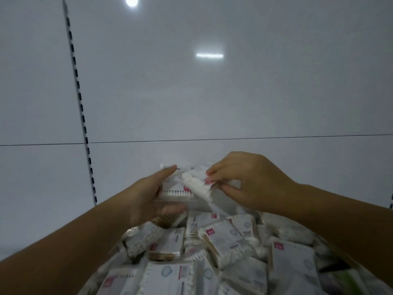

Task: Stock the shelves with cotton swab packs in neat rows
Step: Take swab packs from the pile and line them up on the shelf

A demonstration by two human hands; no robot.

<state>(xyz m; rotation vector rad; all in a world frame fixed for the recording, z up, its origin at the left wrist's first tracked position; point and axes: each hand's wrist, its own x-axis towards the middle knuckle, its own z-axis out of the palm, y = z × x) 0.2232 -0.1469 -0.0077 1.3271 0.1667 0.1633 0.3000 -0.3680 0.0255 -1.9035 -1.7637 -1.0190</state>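
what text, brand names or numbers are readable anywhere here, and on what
Nothing is readable.
Pink square labels on the clear plastic cotton swab packs in the pile: too blurred.
Pink label on the tilted pack in the right hand's fingers: blurred.
Grey print on pack faces: illegible.
White shelf back panel: no writing.

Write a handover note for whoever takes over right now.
Left hand grips a flat swab pack.
Right hand pinches a second pack, tilted, beside it.
Both are held over the white shelf.
The pile of packs lies loose below, nearer the camera.
Done: no finished row shows on the shelf.
Left: set these two down, then line up the pile.
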